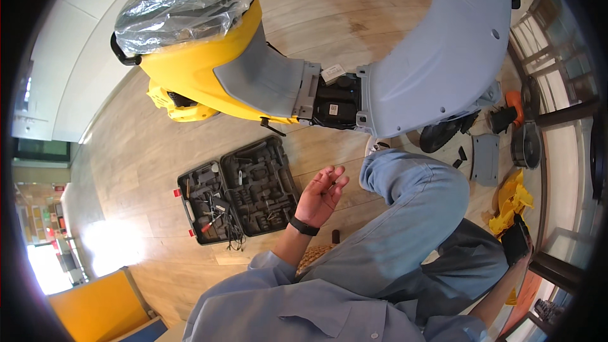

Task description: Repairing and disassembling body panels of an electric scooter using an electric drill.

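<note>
My left hand (pixel 322 197), palm up and fingers curled in, is raised between the open tool case and my bent knee. Its fingertips come together; whether something small lies in them I cannot make out. Far to the right, beyond my thigh, my right hand (pixel 523 265) is wrapped round a flat black phone-like object (pixel 515 240); most of its fingers are hidden. Ahead stands a yellow and grey scooter body (pixel 202 69), its seat under clear plastic wrap (pixel 183 12). In the middle, an uncovered compartment (pixel 335 102) shows black parts. Neither hand touches the scooter.
An open black tool case (pixel 263 180) lies on the wood floor, with a red-handled screwdriver (pixel 209 225) and cables in it. At right are a grey panel (pixel 485 159), crumpled yellow wrapping (pixel 514 196) and a black-and-orange tool (pixel 506 114). A yellow board (pixel 98 304) stands at lower left.
</note>
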Available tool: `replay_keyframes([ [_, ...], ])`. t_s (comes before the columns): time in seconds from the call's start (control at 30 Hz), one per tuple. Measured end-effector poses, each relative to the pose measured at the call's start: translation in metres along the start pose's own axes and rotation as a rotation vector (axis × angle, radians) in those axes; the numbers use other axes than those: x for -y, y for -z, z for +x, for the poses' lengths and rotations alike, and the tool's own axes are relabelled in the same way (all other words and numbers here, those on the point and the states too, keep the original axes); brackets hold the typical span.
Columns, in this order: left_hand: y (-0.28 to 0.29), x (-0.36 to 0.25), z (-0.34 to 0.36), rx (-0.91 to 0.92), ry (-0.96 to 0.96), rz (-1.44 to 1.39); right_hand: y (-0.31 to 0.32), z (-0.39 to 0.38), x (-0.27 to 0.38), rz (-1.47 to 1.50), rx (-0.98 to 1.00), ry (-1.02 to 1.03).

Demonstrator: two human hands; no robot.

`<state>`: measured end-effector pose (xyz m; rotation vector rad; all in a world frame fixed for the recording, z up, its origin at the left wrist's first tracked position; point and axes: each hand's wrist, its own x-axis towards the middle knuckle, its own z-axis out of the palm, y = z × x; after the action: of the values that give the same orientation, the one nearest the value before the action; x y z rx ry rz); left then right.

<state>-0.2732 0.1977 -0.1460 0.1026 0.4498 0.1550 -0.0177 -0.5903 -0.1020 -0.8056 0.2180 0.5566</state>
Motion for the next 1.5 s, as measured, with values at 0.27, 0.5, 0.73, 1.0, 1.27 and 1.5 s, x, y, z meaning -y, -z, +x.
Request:
replay_keyframes([
  [0.27,-0.028,-0.012,-0.021,-0.035,-0.054,0.082,-0.042,0.02,-0.076,-0.19,-0.325,0.285],
  [0.5,-0.035,-0.002,-0.012,0.045,0.05,-0.092,-0.01,-0.006,-0.001,-0.122,-0.478,0.183],
  [0.73,-0.085,-0.016,-0.041,0.116,-0.011,-0.009,-0.017,0.025,-0.038,0.109,-0.089,-0.001],
  [1.0,-0.23,0.093,-0.014,0.405,0.319,0.301,-0.077,0.09,-0.048,0.07,-0.044,-0.042],
  [1.27,-0.217,0.266,0.063,0.155,0.254,0.804,-0.153,0.152,-0.019,-0.062,-0.063,-0.043],
  [1.5,-0.187,0.311,0.069,0.042,0.387,0.954,-0.168,0.182,0.001,-0.152,-0.195,-0.053],
])
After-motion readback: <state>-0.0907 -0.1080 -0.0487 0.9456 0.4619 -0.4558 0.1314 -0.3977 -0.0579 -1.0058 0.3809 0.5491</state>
